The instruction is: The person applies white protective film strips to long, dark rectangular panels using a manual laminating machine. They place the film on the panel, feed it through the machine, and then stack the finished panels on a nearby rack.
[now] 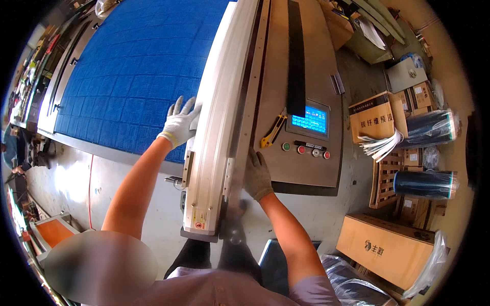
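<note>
My left hand [178,123], in a white work glove, reaches over the blue, grid-marked bed [135,66] with its fingers spread. Its thumb side meets the left flank of a long white machine beam [217,112]. On the beam's other side, my right hand [258,178], in a greyer glove, rests at the near left edge of the brown metal panel [278,168]. Its fingers point away from me, nothing is visible in them, and the palm is hidden. Close by lie a yellow utility knife [273,131] and a lit touch screen [309,120].
Several round push buttons [301,149] line the panel below the screen, and a black strip [296,56] lies lengthwise behind it. To the right stand cardboard boxes [388,250], dark wrapped rolls [423,184] and a wooden pallet [384,178]. Another person [23,153] shows at the far left.
</note>
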Tool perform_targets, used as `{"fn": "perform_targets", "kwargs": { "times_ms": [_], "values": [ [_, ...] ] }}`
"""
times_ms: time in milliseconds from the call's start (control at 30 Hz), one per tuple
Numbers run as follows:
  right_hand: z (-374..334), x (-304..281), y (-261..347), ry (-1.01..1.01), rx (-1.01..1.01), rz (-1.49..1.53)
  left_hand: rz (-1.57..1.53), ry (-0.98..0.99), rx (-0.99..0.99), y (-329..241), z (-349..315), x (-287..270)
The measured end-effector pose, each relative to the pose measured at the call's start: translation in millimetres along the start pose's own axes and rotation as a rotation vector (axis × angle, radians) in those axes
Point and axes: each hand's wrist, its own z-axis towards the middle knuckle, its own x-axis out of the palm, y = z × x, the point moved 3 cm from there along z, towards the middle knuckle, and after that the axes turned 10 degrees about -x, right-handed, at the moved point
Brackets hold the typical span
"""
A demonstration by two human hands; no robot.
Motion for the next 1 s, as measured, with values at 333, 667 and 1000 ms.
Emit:
{"fn": "perform_targets", "kwargs": {
  "times_ms": [333,667,1000],
  "values": [
    [13.4,-25.4,8.3,-0.037,-0.117,-0.090,0.060,0.101,0.029,21.4,-25.4,-5.3],
    [8.5,-18.1,10.2,-0.046,-0.132,-0.025,0.132,0.138,-0.007,18.2,-25.3,-6.1],
    [-0.1,-9.1,11.6,-0.077,-0.186,-0.145,0.164,0.171,0.003,16.6,-22.3,-11.0]
  ]
}}
